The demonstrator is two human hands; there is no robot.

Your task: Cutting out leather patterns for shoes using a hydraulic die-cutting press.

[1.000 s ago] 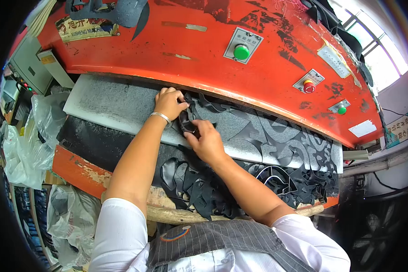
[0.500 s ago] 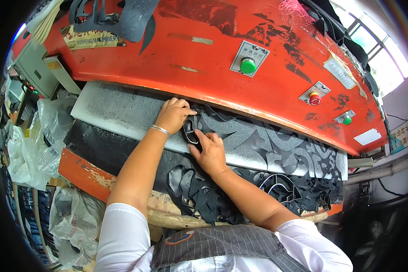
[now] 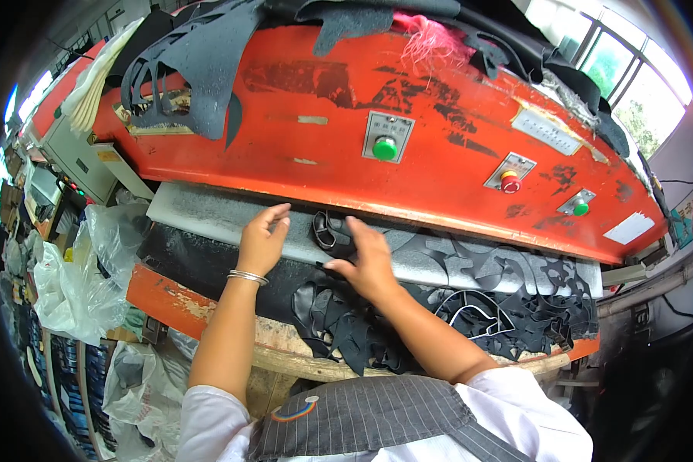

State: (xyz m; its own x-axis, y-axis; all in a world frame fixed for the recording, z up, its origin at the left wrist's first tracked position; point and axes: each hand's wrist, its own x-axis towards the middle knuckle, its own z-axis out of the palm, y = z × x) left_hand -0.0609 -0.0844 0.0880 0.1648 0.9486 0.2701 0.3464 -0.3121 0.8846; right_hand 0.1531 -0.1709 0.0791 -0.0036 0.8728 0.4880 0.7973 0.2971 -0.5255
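Note:
A small curved metal cutting die (image 3: 329, 234) stands on the pale grey cutting board (image 3: 222, 209), close under the front edge of the red press (image 3: 285, 165). My left hand (image 3: 263, 240), with bangles at the wrist, hovers over the board left of the die, fingers apart and holding nothing. Just right of the die is my right hand (image 3: 369, 262), thumb spread from the fingers; nothing shows in its grasp. Whether its fingertips touch the black leather there, I cannot tell. Cut black leather pieces (image 3: 470, 258) lie along the board to the right.
A green button (image 3: 385, 148) and a red knob (image 3: 510, 182) sit on the press front. Black leather scraps (image 3: 354, 331) heap before the board, with a larger metal die (image 3: 477, 314) on them. Plastic bags (image 3: 77, 285) hang at left. Leather drapes (image 3: 200, 69) over the press top.
Both hands have come off the cutting die. My left hand has drawn away to the left, my right hand slightly to the right. The camera view has shifted, showing more of the press top.

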